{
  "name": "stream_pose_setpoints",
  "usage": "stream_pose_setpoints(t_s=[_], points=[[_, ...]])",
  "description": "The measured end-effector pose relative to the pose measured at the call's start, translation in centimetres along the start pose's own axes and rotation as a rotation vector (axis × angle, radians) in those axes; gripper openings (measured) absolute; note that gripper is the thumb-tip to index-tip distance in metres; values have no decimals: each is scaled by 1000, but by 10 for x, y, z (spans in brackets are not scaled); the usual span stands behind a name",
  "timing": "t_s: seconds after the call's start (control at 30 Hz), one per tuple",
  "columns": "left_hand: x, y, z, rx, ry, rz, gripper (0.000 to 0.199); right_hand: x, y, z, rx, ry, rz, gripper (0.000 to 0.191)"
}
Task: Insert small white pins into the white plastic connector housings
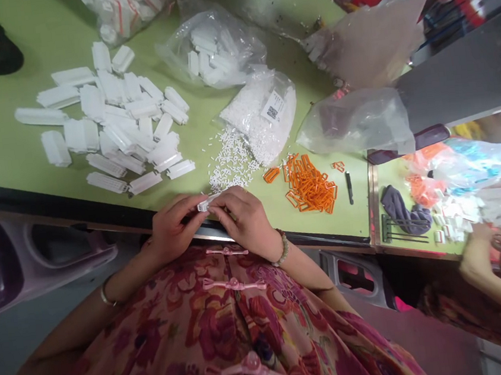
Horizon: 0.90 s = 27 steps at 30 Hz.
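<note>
Floral blouse (229,327) with pink frog buttons (233,285) fills the bottom of the view, and just beyond it both hands meet over the counter's edge. The left hand (172,228) and right hand (242,215) each keep a narrow grip on one small white plastic piece (205,203), pinching it between them just above the edge. Its long axis runs nearly level, parallel to the edge and tipped slightly up toward the right hand; one end points to the person's left, the other into the right hand's fingers. Ahead on the green counter (13,147), a large loose heap of white plastic housings (126,114) spreads to the left, with more in a clear bag (213,51). A fuller bag of tiny white pegs (259,118) carries a QR label, and spilled pegs (230,160) lie just ahead of the hands. Orange plastic frames (310,184) sit in a tangled pile to the right. So much stays heaped or bagged, but the view cannot settle which pieces, if any, are finished
</note>
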<state>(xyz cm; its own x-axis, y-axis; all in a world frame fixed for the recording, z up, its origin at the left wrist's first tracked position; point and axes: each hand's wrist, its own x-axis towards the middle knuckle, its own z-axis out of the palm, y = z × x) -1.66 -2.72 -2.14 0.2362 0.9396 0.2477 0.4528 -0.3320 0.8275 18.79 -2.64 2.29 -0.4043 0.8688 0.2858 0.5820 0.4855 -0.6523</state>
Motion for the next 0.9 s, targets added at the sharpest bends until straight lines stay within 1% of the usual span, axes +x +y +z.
stream_pose_setpoints(t_s=[0.07, 0.17, 0.33, 0.53, 0.6, 0.77, 0.83, 0.9], points=[[-1, -1, 1, 25, -4, 29, 27, -1, -1, 1, -10, -15, 7, 19], [-1, -3, 2, 53, -23, 51, 29, -3, -1, 2, 32, -16, 12, 20], [-3, -5, 4, 52, -12, 76, 28, -9, 1, 8, 96, 50, 13, 18], [-2, -3, 3, 63, -29, 81, 30, -13, 1, 13, 57, 98, 52, 17], [-2, -2, 2, 64, -24, 102, 30, -12, -1, 13, 73, 110, 80, 15], [-2, -4, 3, 42, -46, 154, 29, -9, -3, 8, 195, 93, 193, 10], [-2, -5, 3, 35, -65, 149, 29, -7, -1, 4, 214, 63, 231, 7], [-1, -5, 2, 25, -77, 130, 28, -6, 3, 1, 241, 17, 237, 4]])
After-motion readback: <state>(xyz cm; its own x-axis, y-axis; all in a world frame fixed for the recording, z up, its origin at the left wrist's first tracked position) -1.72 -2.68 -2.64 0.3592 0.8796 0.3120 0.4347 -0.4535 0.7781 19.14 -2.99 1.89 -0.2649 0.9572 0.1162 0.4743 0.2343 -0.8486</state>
